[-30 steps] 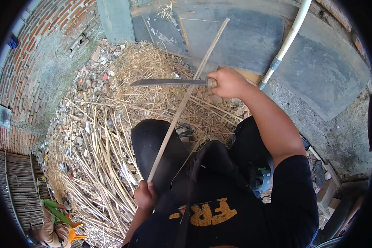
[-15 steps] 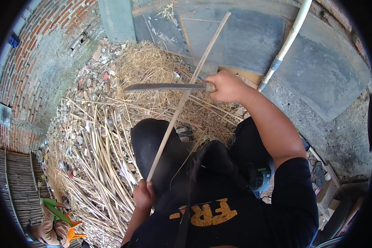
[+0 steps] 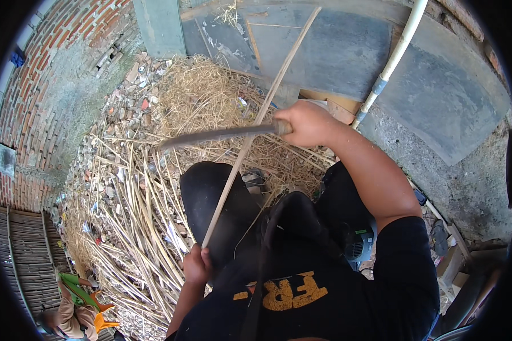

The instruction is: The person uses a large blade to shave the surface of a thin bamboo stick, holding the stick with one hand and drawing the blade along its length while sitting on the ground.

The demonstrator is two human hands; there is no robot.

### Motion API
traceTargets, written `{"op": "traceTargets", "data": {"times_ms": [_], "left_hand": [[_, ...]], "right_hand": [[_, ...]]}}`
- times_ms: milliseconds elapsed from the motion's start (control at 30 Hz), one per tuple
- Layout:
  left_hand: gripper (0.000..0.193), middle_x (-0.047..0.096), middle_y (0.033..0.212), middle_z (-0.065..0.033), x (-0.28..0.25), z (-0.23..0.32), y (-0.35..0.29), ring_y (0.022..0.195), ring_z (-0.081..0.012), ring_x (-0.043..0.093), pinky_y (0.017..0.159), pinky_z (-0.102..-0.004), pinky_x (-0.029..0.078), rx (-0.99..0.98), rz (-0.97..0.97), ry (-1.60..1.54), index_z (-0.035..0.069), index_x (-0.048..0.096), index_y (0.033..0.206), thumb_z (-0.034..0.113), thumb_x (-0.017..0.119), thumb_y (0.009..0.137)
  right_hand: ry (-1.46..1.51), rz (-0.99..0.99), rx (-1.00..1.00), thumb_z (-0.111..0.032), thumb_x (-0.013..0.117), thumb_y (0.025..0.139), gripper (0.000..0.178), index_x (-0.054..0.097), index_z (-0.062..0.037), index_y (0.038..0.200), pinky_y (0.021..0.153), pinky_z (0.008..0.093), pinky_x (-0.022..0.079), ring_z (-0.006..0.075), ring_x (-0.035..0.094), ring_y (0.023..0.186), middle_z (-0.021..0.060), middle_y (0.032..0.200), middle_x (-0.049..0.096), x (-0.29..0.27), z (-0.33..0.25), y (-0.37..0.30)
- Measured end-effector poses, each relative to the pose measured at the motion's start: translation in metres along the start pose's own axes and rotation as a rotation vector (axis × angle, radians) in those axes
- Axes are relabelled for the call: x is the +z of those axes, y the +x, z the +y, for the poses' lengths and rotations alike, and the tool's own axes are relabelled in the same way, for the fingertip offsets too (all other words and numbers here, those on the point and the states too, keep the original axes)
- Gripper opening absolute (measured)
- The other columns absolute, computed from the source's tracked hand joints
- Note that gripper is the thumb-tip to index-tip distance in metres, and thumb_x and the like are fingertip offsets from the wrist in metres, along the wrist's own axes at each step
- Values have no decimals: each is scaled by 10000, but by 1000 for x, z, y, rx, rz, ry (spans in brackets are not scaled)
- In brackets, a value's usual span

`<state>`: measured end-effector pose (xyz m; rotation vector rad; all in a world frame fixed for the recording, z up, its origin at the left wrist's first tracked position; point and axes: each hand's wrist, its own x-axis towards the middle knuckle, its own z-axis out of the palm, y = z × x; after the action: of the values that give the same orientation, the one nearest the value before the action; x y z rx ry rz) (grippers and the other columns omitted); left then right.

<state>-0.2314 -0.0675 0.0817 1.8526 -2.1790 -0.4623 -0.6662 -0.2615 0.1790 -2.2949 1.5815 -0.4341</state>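
A long, pale bamboo strip (image 3: 231,181) slants up and away to the right across my left thigh. Its near end is gripped in my left hand (image 3: 197,265). My right hand (image 3: 308,123) is wrapped round the handle of a machete (image 3: 222,134), whose dark blade points left and lies across the strip at about its middle. Whether the edge is in the wood or only against it, I cannot tell. Below the blade are my knees in black trousers, with one foot (image 3: 254,181) showing between them.
Many cut bamboo strips (image 3: 145,219) lie on the rubble at the left. Dry shavings (image 3: 202,94) are heaped ahead. A white pipe (image 3: 391,65) leans by the grey wall panels at the right. Another person (image 3: 74,312) sits at the lower left beside a bamboo screen (image 3: 25,250).
My right hand has brought the machete slightly down and nearer, its tip dipping lower left. The bamboo strip has shifted only a little, and my left hand keeps its place.
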Motion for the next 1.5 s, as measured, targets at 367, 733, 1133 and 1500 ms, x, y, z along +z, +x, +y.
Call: {"op": "traceTargets", "data": {"times_ms": [367, 733, 1133, 1500], "left_hand": [[336, 546, 598, -243, -7, 9, 4, 604, -497, 585, 534, -526, 441, 19, 17, -101, 33, 483, 808, 291, 461, 1022], [359, 558, 622, -257, 1, 1, 4, 607, -511, 575, 549, -552, 443, 21, 27, -63, 21, 513, 820, 303, 430, 1025], [296, 587, 637, -248, 6, 1, 1, 581, -475, 592, 529, -565, 453, 4, 57, 72, 37, 540, 897, 289, 447, 1019], [315, 569, 607, -244, 6, 9, 2, 548, -472, 580, 506, -568, 442, -4, 104, 115, 46, 525, 858, 302, 443, 1023]], "right_hand": [[76, -31, 13, -179, 687, 720, 248, 681, -105, 957, 715, 495, 530, 376, 673, 796, 168, 784, 670, 6, -5, 1], [79, 199, 93, -205, 700, 747, 284, 701, -102, 1012, 752, 478, 544, 364, 683, 828, 158, 826, 693, 5, 27, 10], [40, -14, 29, -162, 686, 701, 197, 683, -120, 893, 676, 475, 515, 349, 675, 759, 149, 747, 664, 6, 8, 6], [29, -26, 88, -146, 646, 729, 158, 690, -120, 879, 703, 487, 525, 353, 678, 801, 146, 786, 681, 9, 8, 8]]}}
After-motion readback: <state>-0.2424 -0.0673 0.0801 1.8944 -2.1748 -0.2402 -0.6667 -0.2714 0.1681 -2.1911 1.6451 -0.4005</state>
